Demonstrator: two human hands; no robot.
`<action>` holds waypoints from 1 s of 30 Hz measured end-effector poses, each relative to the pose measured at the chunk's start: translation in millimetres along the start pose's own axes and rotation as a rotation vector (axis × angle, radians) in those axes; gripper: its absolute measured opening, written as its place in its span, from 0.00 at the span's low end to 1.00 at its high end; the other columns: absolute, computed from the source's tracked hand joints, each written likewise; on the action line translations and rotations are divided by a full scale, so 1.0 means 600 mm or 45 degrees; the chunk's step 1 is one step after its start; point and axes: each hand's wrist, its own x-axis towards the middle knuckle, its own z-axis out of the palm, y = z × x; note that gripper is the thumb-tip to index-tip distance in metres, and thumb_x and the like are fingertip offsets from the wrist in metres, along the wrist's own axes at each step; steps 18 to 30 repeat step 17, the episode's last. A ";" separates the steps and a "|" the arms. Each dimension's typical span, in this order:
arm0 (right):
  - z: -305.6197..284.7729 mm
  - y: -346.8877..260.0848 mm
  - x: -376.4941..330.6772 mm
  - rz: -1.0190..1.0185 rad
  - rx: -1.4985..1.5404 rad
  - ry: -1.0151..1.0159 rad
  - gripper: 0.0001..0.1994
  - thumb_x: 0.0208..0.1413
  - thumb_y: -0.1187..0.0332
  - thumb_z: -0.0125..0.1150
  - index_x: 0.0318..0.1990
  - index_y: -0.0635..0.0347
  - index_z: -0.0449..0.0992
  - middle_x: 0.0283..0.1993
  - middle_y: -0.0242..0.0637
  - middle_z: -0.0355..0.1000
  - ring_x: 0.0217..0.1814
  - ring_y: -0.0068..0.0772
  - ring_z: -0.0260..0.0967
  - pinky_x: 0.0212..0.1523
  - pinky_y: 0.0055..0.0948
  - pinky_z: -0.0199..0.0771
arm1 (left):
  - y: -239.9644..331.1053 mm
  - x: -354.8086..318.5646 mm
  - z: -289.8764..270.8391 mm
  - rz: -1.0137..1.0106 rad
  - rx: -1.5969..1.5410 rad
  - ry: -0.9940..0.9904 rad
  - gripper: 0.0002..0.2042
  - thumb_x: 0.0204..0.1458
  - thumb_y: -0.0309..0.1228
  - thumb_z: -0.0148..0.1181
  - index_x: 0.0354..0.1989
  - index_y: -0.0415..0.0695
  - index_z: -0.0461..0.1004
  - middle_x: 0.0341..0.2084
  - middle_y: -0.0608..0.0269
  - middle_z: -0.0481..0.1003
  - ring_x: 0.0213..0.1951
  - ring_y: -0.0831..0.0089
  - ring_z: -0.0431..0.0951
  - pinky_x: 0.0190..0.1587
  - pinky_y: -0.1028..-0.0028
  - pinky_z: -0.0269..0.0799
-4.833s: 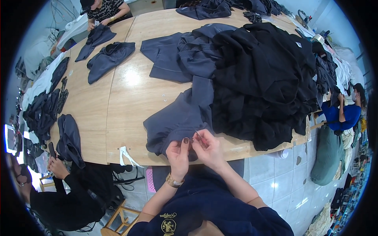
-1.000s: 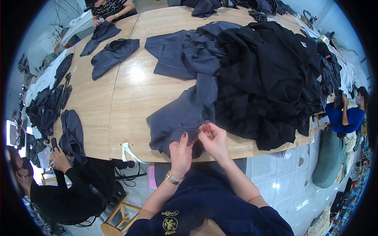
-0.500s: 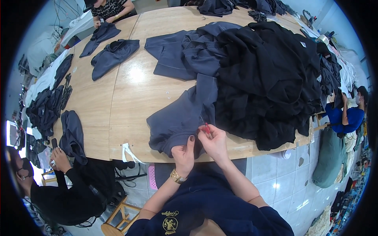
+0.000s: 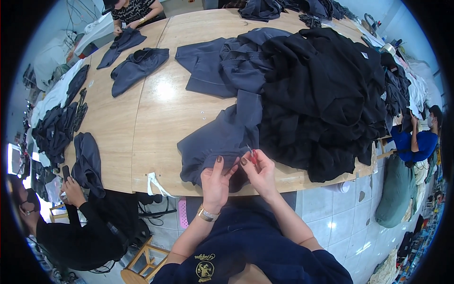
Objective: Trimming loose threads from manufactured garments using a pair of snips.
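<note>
A pair of slate-grey shorts (image 4: pixel 208 135) lies on the wooden table in front of me, its gathered waistband toward the near edge. My left hand (image 4: pixel 216 187) holds that waistband, thumb on top and the other fingers partly under the cloth. In my right hand (image 4: pixel 260 176) is a small pair of red-handled snips (image 4: pixel 254 155), blades pointing away from me over the shorts. The thumb and fingertips of that hand are also close to the waistband, beside my left fingertips. Whether they pinch the fabric too, I cannot tell.
A large black garment pile (image 4: pixel 326 94) is at the right, with more grey garments (image 4: pixel 236 59) beside it. Grey shorts (image 4: pixel 139 66) lie far left. A white strip (image 4: pixel 155 184) hangs at the near edge. Co-workers sit left, far left and right.
My left hand has shifted its hold on the waistband, the thumb moving left and the fingers spreading beneath. My right hand has turned slightly, its thumb now beside the waistband; the snips stay in it.
</note>
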 end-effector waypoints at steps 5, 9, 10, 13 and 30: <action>-0.001 0.023 0.005 -0.169 -0.366 0.093 0.04 0.51 0.74 0.58 0.29 0.64 0.71 0.16 0.23 0.61 0.18 0.09 0.54 0.18 0.17 0.54 | -0.014 -0.001 -0.008 0.076 0.090 0.009 0.11 0.58 0.33 0.51 0.41 0.38 0.74 0.38 0.57 0.76 0.39 0.70 0.77 0.43 0.73 0.73; 0.015 0.004 0.004 -0.297 -0.556 0.136 0.04 0.47 0.74 0.59 0.28 0.65 0.70 0.14 0.29 0.61 0.16 0.12 0.54 0.17 0.20 0.55 | -0.027 -0.005 -0.006 0.387 0.480 0.060 0.08 0.55 0.27 0.55 0.36 0.35 0.75 0.33 0.63 0.76 0.34 0.79 0.73 0.37 0.79 0.70; 0.015 0.001 0.004 -0.266 -0.592 0.138 0.04 0.46 0.75 0.58 0.28 0.65 0.70 0.14 0.30 0.61 0.16 0.13 0.55 0.17 0.20 0.55 | -0.027 -0.007 -0.001 0.516 0.649 0.095 0.07 0.54 0.26 0.57 0.32 0.33 0.75 0.28 0.67 0.76 0.30 0.85 0.70 0.32 0.81 0.67; 0.015 0.004 0.005 -0.218 -0.619 0.164 0.04 0.46 0.75 0.58 0.28 0.65 0.71 0.13 0.32 0.61 0.16 0.14 0.57 0.17 0.21 0.56 | -0.024 -0.014 0.013 0.565 0.745 0.126 0.08 0.52 0.25 0.59 0.26 0.32 0.76 0.22 0.70 0.75 0.25 0.86 0.68 0.29 0.82 0.64; 0.017 0.000 0.006 -0.215 -0.636 0.187 0.04 0.46 0.74 0.58 0.29 0.65 0.71 0.13 0.34 0.63 0.15 0.17 0.59 0.18 0.23 0.59 | -0.029 -0.011 0.004 0.550 0.772 0.089 0.09 0.53 0.26 0.58 0.27 0.31 0.76 0.22 0.71 0.74 0.25 0.87 0.67 0.28 0.82 0.63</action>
